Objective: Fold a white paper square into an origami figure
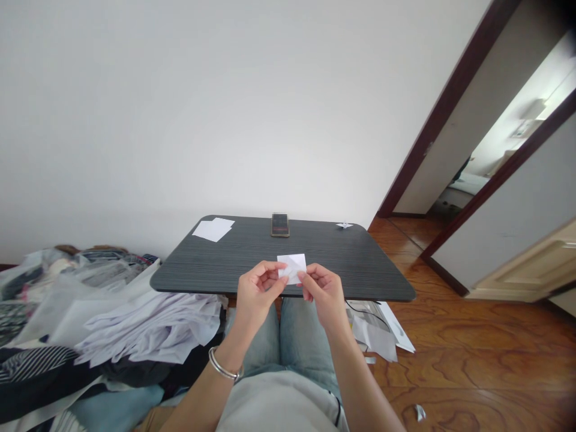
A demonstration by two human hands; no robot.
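Note:
A small square of white paper (293, 264) with fold creases is held up over the near edge of the dark table (234, 264). My left hand (262, 283) pinches its left side between thumb and fingers. On the lower right, my right hand (320, 284) grips it with the thumb in front and the fingers curled behind. Parts of the fingers are hidden behind the paper and the hands.
White paper sheets (213, 228) lie at the table's back left, a phone (279, 224) at back centre, a folded paper crane (344, 225) at back right. Clothes (153, 324) are piled left. Papers (375, 336) and a paper scrap (420, 413) lie on the wooden floor.

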